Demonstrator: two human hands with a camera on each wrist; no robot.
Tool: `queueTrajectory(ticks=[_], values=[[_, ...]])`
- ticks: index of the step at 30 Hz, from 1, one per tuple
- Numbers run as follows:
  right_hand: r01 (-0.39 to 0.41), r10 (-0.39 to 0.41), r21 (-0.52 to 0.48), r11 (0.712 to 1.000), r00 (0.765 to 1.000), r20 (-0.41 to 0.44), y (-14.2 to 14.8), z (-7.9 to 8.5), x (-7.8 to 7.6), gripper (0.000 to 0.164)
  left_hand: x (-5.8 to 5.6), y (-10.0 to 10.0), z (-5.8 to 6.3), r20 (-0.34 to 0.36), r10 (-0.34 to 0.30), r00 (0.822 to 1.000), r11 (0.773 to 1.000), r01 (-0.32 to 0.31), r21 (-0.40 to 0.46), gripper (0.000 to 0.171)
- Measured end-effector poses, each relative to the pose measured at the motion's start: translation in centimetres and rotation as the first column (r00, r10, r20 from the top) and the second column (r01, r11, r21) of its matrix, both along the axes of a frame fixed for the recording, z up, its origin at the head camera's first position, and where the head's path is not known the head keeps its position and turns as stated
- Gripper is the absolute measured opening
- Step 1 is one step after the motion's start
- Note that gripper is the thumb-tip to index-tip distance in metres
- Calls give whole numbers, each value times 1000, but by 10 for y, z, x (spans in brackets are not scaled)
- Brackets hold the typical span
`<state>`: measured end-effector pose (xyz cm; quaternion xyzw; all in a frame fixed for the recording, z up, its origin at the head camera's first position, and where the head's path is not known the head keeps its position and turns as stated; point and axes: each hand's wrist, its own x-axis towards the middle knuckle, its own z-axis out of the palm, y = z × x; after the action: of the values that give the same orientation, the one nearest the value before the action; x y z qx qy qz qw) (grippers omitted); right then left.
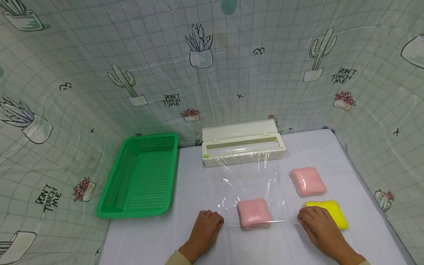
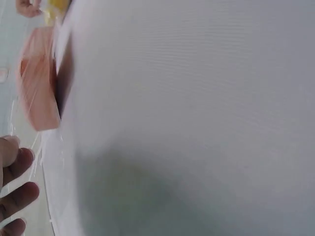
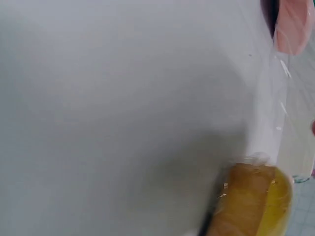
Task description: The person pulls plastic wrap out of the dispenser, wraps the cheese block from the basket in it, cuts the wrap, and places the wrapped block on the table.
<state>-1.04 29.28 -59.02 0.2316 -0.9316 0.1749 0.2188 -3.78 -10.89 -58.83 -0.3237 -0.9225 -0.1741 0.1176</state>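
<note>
A sheet of clear cling film (image 1: 251, 180) runs from a white cling film dispenser (image 1: 243, 160) toward me and over a pink, pillow-shaped block (image 1: 254, 213). My left hand (image 1: 206, 230) pinches the film's near left corner, with its fingertips (image 2: 24, 160) close to the block. At the near right corner, my right hand (image 1: 319, 228) pinches the film too. Partly behind that hand lies a yellow block (image 1: 336, 213) with a shiny plastic covering. A second pink block (image 1: 308, 181), glossy as if wrapped, sits farther back on the right.
A green plastic basket (image 1: 145, 184) stands at the left on the white-covered table (image 1: 149, 239). The dispenser's lid (image 1: 240, 129) is raised at the back. Patterned cloth walls (image 1: 225, 81) enclose the table at the back and sides.
</note>
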Motion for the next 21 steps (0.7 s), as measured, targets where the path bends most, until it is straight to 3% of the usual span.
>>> queueTrajectory(ticks=[1, 6, 8, 16, 21], values=[[16, -17, 11, 1000, 999, 28, -1, 1, -2, 59, -1, 1, 0, 2, 9, 1000, 1000, -9, 23, 13], [53, -61, 68, 996, 991, 120, -6, 1, -12, 10, -6, 4, -5, 82, 61, 995, 997, -64, 31, 13], [59, -73, 102, 993, 988, 139, -8, 1, -16, 19, -8, 4, -9, 115, 71, 991, 997, -73, 13, 11], [77, -125, 196, 978, 961, 247, -18, 4, -29, 12, -15, 4, -19, 167, 98, 981, 995, -93, -36, 8], [152, -191, 153, 976, 942, 278, -24, 7, -25, 14, -10, 7, -16, 139, 110, 984, 992, -100, -79, 9]])
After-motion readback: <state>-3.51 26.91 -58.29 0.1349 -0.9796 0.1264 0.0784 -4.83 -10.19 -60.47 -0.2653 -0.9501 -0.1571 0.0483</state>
